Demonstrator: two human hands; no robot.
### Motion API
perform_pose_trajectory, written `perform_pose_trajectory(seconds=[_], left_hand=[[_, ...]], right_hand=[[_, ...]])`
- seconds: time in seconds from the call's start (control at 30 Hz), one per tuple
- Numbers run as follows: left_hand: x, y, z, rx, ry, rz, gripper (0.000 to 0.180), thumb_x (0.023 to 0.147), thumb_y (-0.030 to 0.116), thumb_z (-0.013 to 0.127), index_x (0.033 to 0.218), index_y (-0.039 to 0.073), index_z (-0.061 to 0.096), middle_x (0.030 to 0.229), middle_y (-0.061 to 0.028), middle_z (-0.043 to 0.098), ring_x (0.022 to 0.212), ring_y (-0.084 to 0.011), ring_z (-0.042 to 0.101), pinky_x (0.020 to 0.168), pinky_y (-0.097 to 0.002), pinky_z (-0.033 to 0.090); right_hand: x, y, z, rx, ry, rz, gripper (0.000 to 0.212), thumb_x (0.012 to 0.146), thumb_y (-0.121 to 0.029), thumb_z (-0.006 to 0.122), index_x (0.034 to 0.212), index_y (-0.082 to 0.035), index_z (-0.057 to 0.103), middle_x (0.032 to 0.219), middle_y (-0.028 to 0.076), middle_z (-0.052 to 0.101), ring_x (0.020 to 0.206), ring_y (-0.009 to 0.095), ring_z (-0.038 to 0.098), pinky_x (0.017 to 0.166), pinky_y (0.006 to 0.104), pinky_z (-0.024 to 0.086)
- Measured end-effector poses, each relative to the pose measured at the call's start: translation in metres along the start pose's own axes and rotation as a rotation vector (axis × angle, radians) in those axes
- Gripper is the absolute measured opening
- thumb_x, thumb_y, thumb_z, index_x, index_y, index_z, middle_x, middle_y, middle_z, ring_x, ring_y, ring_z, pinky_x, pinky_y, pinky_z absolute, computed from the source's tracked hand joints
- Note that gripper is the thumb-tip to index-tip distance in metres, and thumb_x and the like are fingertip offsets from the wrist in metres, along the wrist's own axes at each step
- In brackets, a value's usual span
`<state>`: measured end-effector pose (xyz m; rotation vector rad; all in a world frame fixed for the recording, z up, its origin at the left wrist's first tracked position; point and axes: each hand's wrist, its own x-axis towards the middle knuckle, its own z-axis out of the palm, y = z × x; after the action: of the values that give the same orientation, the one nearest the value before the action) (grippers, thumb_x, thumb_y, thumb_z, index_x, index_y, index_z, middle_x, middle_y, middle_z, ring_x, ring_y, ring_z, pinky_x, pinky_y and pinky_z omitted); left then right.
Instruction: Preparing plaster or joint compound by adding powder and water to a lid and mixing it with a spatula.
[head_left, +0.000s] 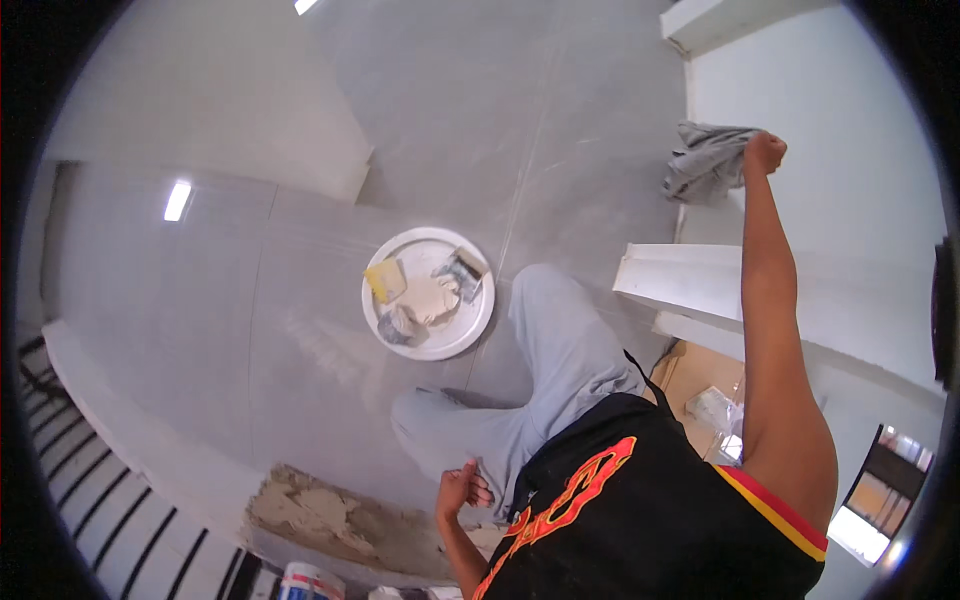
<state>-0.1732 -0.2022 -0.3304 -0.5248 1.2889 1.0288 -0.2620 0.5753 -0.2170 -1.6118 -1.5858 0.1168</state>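
The floor (600, 80) was laid in large grey tiles with a slight sheen, thin pale joints running between them. A chalky smear (325, 345) marked it to the lower left of a round white tray (482, 322), which rested flat on the tiles. The tray bore a whitish mound (430, 303), a yellowish flat piece (386, 281), a wide-bladed scraper (463, 275) and a greyish lump (397, 325).

Exp. bright overall; light diffuse, shadows soft. Glare: hard white patch on grey floor (430, 100), L side; second at top edge. Lower-R opening (858, 533) part blown out, slight flare alongside. Fisheye dist. heavy: railing (122, 529) bows at L rim. Corners black (vignette). Fine detail soft, esp. grey cloth (708, 165), upper R.
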Motion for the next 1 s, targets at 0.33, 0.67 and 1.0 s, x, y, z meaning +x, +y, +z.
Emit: perform_pose_trajectory(seconds=[0.33, 0.67, 1.0], left_hand=[[0.003, -0.018, -0.023, 0.216, -0.054, 0.083, 0.057, 0.087, 0.048, 0.046, 0.067, -0.004, 0.061, 0.058, -0.0136, 0.062, 0.046, -0.0196, 0.06, 0.041, -0.027, 0.045], [0.024, -0.052, -0.003, 0.294, 0.127, 0.271, 0.058, 0.087, 0.047, 0.044, 0.062, -0.004, 0.056, 0.054, -0.0164, 0.06, 0.043, -0.0227, 0.059, 0.038, -0.0278, 0.046], [0.018, -0.026, 0.017, 0.628, 0.225, 0.272, 0.061, 0.087, 0.049, 0.045, 0.056, -0.004, 0.054, 0.05, -0.0164, 0.057, 0.041, -0.0231, 0.058, 0.035, -0.0282, 0.045]], right_hand=[[-0.256, 0.134, 0.021, 0.077, -0.873, -1.182, 0.032, 0.076, -0.014, 0.053, 0.106, -0.003, 0.052, 0.105, 0.009, 0.055, 0.086, 0.022, 0.055, 0.09, 0.0373, 0.036], [-0.338, 0.229, -0.235, 0.187, -1.218, -0.518, 0.02, 0.077, -0.021, 0.057, 0.085, -0.002, 0.061, 0.079, 0.013, 0.063, 0.067, 0.026, 0.061, 0.063, 0.0364, 0.048], [-0.3, 0.356, -0.344, 0.206, -0.791, -0.181, 0.014, 0.077, -0.015, 0.053, 0.084, -0.005, 0.061, 0.078, 0.014, 0.061, 0.069, 0.03, 0.06, 0.063, 0.0381, 0.046]])
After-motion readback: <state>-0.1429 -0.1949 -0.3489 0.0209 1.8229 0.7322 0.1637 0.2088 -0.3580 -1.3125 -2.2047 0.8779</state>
